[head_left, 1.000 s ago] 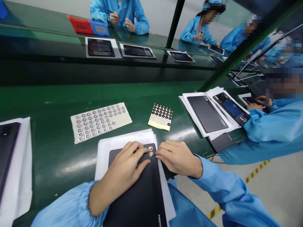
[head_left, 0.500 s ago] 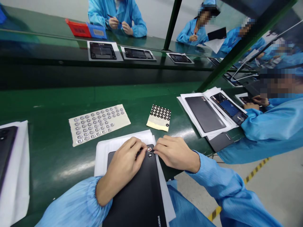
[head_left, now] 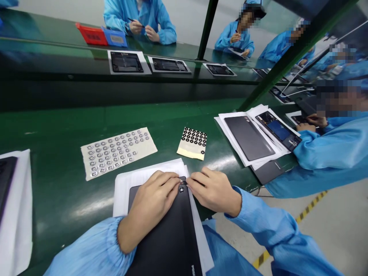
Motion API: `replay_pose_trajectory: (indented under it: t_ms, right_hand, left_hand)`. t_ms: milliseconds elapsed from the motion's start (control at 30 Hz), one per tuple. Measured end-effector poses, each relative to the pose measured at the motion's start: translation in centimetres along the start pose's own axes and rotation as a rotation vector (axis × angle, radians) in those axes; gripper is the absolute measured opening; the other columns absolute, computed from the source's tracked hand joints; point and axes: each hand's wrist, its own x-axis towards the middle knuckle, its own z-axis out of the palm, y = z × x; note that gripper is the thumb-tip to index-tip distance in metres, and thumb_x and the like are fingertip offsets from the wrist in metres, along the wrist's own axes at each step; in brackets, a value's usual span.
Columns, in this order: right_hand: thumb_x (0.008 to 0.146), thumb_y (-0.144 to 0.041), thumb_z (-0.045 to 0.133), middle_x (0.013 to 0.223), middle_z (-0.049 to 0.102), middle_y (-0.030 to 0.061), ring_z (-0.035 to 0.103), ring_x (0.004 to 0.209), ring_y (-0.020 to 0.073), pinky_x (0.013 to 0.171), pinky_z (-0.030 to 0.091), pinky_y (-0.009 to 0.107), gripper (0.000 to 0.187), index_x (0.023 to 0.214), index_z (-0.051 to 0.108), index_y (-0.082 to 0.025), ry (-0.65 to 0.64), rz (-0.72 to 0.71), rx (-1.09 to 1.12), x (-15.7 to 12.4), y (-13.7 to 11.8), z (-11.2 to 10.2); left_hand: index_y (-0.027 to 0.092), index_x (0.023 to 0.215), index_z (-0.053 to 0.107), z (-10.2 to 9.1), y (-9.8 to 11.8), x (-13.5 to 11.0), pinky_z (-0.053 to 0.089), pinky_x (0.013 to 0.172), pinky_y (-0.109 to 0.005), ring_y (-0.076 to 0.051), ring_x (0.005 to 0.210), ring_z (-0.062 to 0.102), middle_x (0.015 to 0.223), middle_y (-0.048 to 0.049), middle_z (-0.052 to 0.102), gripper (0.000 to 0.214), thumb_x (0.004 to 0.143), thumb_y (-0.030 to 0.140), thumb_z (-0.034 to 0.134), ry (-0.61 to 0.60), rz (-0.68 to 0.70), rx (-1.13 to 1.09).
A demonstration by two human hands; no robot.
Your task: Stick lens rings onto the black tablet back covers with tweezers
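A dark tablet back cover point(head_left: 169, 237) lies on white paper point(head_left: 126, 184) at the near edge of the green bench. My left hand point(head_left: 155, 199) rests on the cover's top end, fingers curled and pressed down by the small round camera holes point(head_left: 181, 189). My right hand point(head_left: 212, 189) meets it from the right, fingertips pinched at the same corner. What the fingertips hold is too small to make out. A sheet of small silver rings point(head_left: 116, 151) lies ahead to the left, and a card of black round stickers point(head_left: 194, 142) ahead to the right.
A co-worker in a blue sleeve point(head_left: 330, 153) works at right beside a grey cover on papers point(head_left: 248, 137). More paper with a dark panel point(head_left: 11, 199) sits at far left. Panels point(head_left: 126, 62) ride the far conveyor, where other people sit. A green post point(head_left: 276, 65) slants across.
Both hands have crept a little up the cover toward its top corner, and the left fingers now cover the upper camera hole that showed before. The view has tilted slightly.
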Motion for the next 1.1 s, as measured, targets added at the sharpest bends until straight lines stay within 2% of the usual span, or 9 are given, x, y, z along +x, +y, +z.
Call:
replay_pose_trajectory:
  t_ms: [167, 433, 533, 633, 733, 833, 933, 1000, 1100]
  right_hand:
    - [0.1, -0.016, 0.054, 0.109, 0.074, 0.0085, 0.056, 0.078, 0.0202, 0.057, 0.042, 0.036, 0.025, 0.115, 0.073, -0.016, 0.128, -0.097, -0.151, -1.2, -1.2, 1.1]
    - [0.099, -0.019, 0.059, 0.106, 0.074, 0.01, 0.063, 0.084, 0.0211, 0.068, 0.051, 0.035, 0.027, 0.124, 0.068, -0.017, 0.227, 0.135, 0.066, -2.0, -1.5, 3.0]
    - [0.101, -0.027, 0.059, 0.106, 0.072, 0.0087, 0.065, 0.092, 0.0202, 0.076, 0.052, 0.032, 0.022, 0.12, 0.069, -0.021, 0.203, 0.354, 0.193, -1.4, 0.8, 2.9]
    - [0.103, -0.028, 0.057, 0.111, 0.069, 0.0076, 0.066, 0.092, 0.0191, 0.064, 0.047, 0.029, 0.021, 0.119, 0.068, -0.022, 0.038, 0.441, 0.105, -0.8, 3.5, 2.8]
    - [0.101, -0.018, 0.054, 0.114, 0.068, 0.0091, 0.064, 0.091, 0.0205, 0.055, 0.038, 0.029, 0.019, 0.115, 0.068, -0.02, -0.136, 0.391, -0.065, -0.5, 5.0, 2.9]
    - [0.097, -0.009, 0.054, 0.109, 0.068, 0.0124, 0.062, 0.089, 0.0216, 0.055, 0.036, 0.03, 0.018, 0.108, 0.067, -0.015, -0.183, 0.336, -0.119, -0.3, 5.3, 3.5]
    - [0.096, -0.015, 0.057, 0.105, 0.069, 0.0112, 0.063, 0.087, 0.0198, 0.058, 0.037, 0.027, 0.011, 0.101, 0.067, -0.016, -0.104, 0.368, -0.026, 0.0, 5.1, 4.4]
    - [0.098, -0.02, 0.056, 0.101, 0.07, 0.0075, 0.064, 0.085, 0.0172, 0.06, 0.038, 0.026, 0.012, 0.103, 0.067, -0.018, -0.044, 0.411, 0.021, 0.1, 4.9, 4.9]
    - [0.099, -0.018, 0.053, 0.097, 0.072, 0.0036, 0.067, 0.082, 0.0142, 0.064, 0.042, 0.023, 0.018, 0.111, 0.067, -0.02, 0.047, 0.458, 0.104, 0.1, 4.7, 5.5]
  left_hand:
    - [0.017, 0.111, 0.074, 0.1, -0.3, 0.0, 0.058, 0.09, -0.038, -0.022, 0.1, 0.067, 0.111, -0.0061, 0.078, 0.019, 0.101, 0.018, 0.057, 0.026, 0.062, 0.001]
    - [0.016, 0.107, 0.071, 0.0, 0.6, 0.5, 0.058, 0.087, -0.039, -0.024, 0.096, 0.069, 0.103, -0.0091, 0.074, 0.02, 0.101, 0.015, 0.051, -0.097, 0.037, 0.119]
    - [0.02, 0.099, 0.068, -1.4, -1.9, 2.2, 0.056, 0.075, -0.031, -0.019, 0.081, 0.068, 0.094, -0.0042, 0.072, 0.019, 0.104, 0.025, 0.05, -0.045, -0.127, 0.065]
    - [0.019, 0.104, 0.068, -3.0, -6.6, 3.7, 0.054, 0.083, -0.037, -0.024, 0.092, 0.068, 0.106, -0.0101, 0.072, 0.023, 0.103, 0.025, 0.046, 0.141, -0.177, 0.308]
    - [0.017, 0.101, 0.072, -3.9, -10.5, 4.2, 0.053, 0.088, -0.046, -0.032, 0.1, 0.066, 0.11, -0.0174, 0.071, 0.029, 0.096, 0.012, 0.044, 0.011, -0.019, 0.509]
    - [0.016, 0.095, 0.073, -4.3, -11.6, 4.3, 0.053, 0.09, -0.05, -0.034, 0.099, 0.067, 0.103, -0.0193, 0.072, 0.034, 0.089, 0.002, 0.043, -0.148, 0.092, 0.49]
    - [0.018, 0.095, 0.074, -4.2, -9.9, 5.1, 0.052, 0.093, -0.051, -0.036, 0.105, 0.067, 0.107, -0.0183, 0.072, 0.029, 0.091, 0.009, 0.046, -0.069, -0.063, 0.276]
    - [0.021, 0.094, 0.074, -3.3, -7.7, 6.5, 0.056, 0.09, -0.045, -0.032, 0.099, 0.071, 0.103, -0.0129, 0.075, 0.015, 0.093, 0.024, 0.06, -0.082, -0.36, -0.179]
    - [0.017, 0.09, 0.074, -0.4, -4.1, 9.3, 0.062, 0.082, -0.039, -0.026, 0.084, 0.076, 0.089, -0.0105, 0.078, 0.025, 0.083, 0.041, 0.08, -0.309, -0.742, -0.93]
